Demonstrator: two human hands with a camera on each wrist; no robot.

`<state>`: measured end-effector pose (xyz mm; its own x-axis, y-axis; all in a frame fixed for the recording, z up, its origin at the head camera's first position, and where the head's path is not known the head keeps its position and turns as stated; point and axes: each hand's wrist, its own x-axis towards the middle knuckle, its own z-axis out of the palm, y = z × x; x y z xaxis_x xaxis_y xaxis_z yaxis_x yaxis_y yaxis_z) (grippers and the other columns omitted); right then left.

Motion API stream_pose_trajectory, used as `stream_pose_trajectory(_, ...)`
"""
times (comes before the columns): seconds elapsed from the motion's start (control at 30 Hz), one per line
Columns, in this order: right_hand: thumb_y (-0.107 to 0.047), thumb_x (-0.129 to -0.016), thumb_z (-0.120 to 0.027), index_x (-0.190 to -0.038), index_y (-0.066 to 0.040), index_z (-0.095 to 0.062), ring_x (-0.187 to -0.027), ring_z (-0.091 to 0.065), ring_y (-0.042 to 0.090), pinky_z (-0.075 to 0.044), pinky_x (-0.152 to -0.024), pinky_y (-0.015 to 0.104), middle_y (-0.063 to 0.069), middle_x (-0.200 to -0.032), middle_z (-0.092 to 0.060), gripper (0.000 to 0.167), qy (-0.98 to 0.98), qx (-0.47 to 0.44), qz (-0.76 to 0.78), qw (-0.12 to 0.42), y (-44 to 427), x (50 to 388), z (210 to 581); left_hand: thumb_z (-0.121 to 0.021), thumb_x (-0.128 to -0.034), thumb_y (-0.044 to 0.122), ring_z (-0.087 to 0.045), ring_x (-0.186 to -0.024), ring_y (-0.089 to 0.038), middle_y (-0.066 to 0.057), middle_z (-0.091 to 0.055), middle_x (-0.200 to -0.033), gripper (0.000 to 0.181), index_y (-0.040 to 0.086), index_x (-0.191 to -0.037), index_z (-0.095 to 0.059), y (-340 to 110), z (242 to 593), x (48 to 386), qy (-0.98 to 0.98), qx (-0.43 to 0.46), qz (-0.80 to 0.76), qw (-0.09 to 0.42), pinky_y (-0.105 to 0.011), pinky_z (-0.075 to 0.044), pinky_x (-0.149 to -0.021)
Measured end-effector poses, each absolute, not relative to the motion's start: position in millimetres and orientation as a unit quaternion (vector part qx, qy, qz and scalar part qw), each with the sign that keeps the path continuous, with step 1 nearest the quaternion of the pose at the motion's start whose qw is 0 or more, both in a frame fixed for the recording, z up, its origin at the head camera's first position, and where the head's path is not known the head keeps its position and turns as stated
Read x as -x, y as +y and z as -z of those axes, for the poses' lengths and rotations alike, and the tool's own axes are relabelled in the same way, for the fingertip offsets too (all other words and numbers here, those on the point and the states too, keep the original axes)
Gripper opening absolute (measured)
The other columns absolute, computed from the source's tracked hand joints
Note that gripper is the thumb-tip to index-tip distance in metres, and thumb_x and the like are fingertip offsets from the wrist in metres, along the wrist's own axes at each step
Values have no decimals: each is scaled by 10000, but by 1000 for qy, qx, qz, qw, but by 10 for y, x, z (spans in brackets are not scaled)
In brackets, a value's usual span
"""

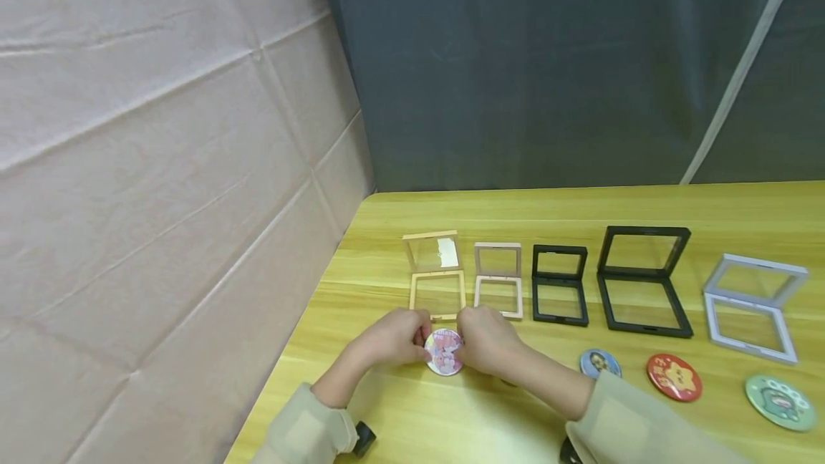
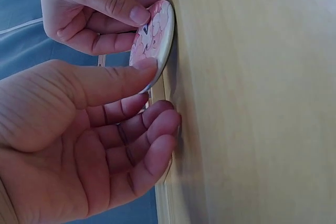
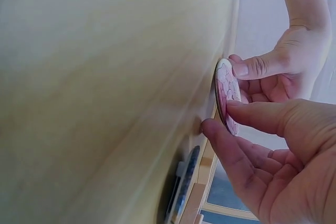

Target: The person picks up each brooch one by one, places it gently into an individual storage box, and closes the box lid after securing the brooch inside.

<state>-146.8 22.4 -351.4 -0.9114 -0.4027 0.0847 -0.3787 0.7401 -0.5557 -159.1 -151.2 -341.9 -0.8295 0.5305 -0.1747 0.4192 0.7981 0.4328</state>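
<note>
A round pink button badge (image 1: 443, 353) with cartoon figures is held between both hands, tilted a little off the table, as the wrist views show. My left hand (image 1: 394, 337) pinches its left edge, thumb (image 2: 118, 82) on the printed face. On the opposite edge my right hand (image 1: 488, 339) pinches it the same way, thumb (image 3: 257, 115) on the face. Just beyond the hands lies an opened yellow display frame (image 1: 438, 274), its lid raised and a white patch on the clear film. The badge's back is hidden in the head view.
To the right stand an opened pink frame (image 1: 499, 279), a small black frame (image 1: 559, 283), a larger black frame (image 1: 644, 281) and a white frame (image 1: 753, 306). Nearer lie a blue badge (image 1: 599, 362), a red badge (image 1: 674, 377) and a green badge (image 1: 780, 402). A fabric-covered wall (image 1: 193, 185) borders the left.
</note>
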Motion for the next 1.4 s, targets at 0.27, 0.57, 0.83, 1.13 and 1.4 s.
stream_pose_trajectory(0.27,51,-600,-695,-497,-112,-439,-433,-326,81,-238,-387,167,-53,-446,-375,321,925,213,313,18,220,1468,3516,-716,-719,40,-446,-582,-42,61,-497,-649,198,86,-771,-530,-1536,3420,1575,932,-252,-212,149,-181,-408,-547)
stream_pose_trajectory(0.57,52,-636,-721,-625,-39,-570,-508,-462,109,-400,-446,200,2,-601,-543,177,901,226,369,30,234,1488,3537,-671,-747,-1,-452,-568,-57,40,-505,-627,152,72,-757,-538,-1590,3413,1589,922,-235,-259,165,-196,-410,-533)
stream_pose_trajectory(0.83,78,-673,-683,-606,-7,-588,-418,-523,110,-426,-396,203,22,-517,-551,144,865,224,443,71,273,1536,3528,-546,-806,-95,-597,-572,-196,-89,-558,-627,92,-22,-823,-493,-1624,3406,1564,875,-196,-385,219,-279,-502,-534)
stream_pose_trajectory(1.13,58,-722,-675,-663,29,-614,-457,-585,166,-501,-460,278,87,-549,-600,89,840,146,510,117,277,1620,3521,-476,-863,-50,-575,-583,-169,-83,-521,-663,47,-62,-908,-465,-1657,3377,1583,830,-160,-483,228,-320,-512,-574)
stream_pose_trajectory(1.4,50,-762,-646,-715,51,-602,-446,-590,163,-508,-471,278,112,-557,-598,64,824,67,541,152,229,1688,3477,-481,-871,-22,-546,-568,-144,-90,-522,-690,96,-80,-948,-471,-1636,3406,1635,833,-121,-507,185,-315,-499,-563)
